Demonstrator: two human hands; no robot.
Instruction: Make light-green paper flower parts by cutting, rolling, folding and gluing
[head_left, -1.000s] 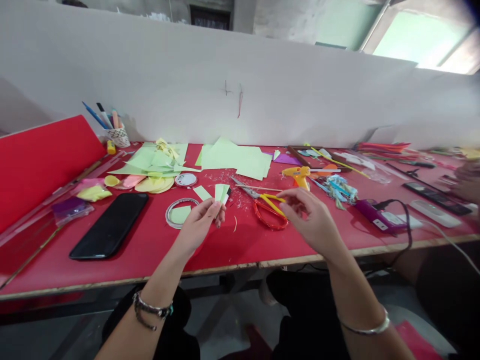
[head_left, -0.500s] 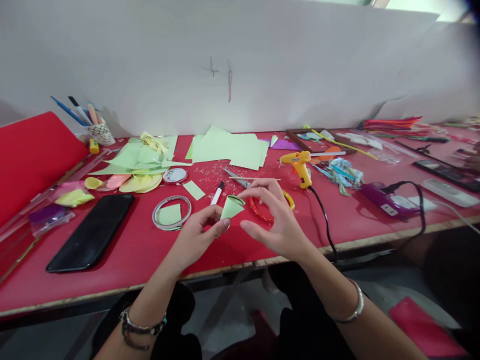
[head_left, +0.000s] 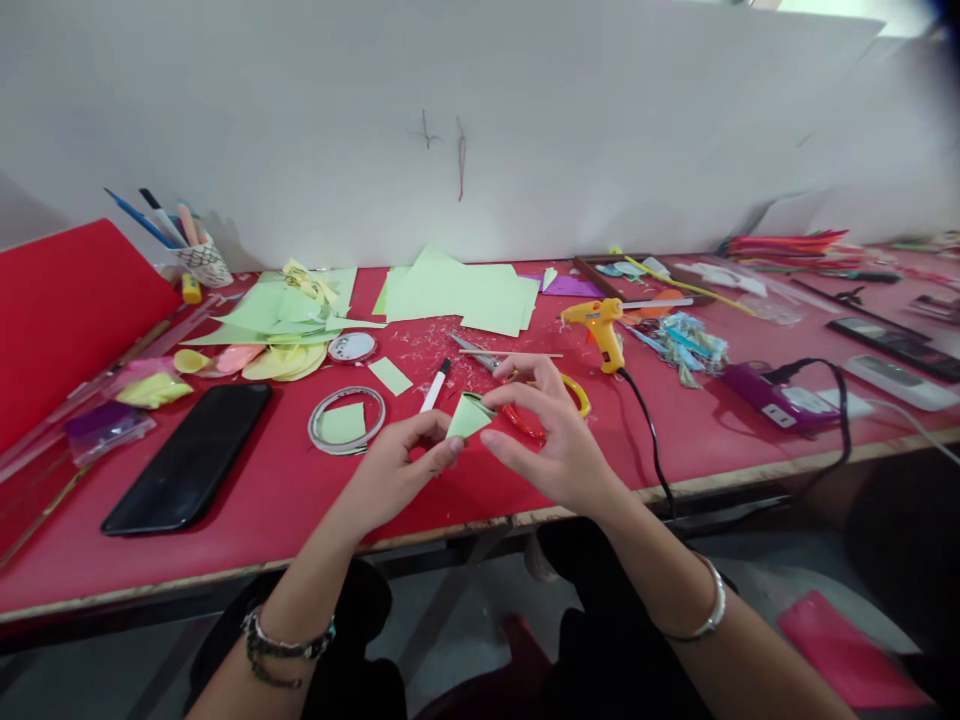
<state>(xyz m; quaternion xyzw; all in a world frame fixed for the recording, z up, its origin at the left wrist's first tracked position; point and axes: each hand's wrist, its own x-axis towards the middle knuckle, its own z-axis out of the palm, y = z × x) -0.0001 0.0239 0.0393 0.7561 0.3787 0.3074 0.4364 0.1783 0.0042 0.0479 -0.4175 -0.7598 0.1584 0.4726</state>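
Note:
A small light green paper cone (head_left: 466,417) is pinched at its lower end by my left hand (head_left: 409,465), its rolled rim facing up and right. My right hand (head_left: 555,430) is just right of the cone, fingers curved and apart, with the fingertips close to or at the rim; whether they touch is hard to tell. Behind the right hand lie scissors with red and yellow handles (head_left: 574,392), partly covered. A white marker with a black cap (head_left: 435,386) rests behind the cone, and a roll of tape (head_left: 346,420) lies left of it.
On the red table (head_left: 285,520) are a black phone (head_left: 187,460), green paper sheets (head_left: 457,290), yellow paper pieces (head_left: 285,362), a yellow glue gun (head_left: 600,330) with its cord over the front edge, a purple power strip (head_left: 780,397) and a pen cup (head_left: 204,262).
The paper cone has turned slightly in my left hand, so its rim looks narrower. My right hand's fingertips are a little closer to it. The view has shifted slightly.

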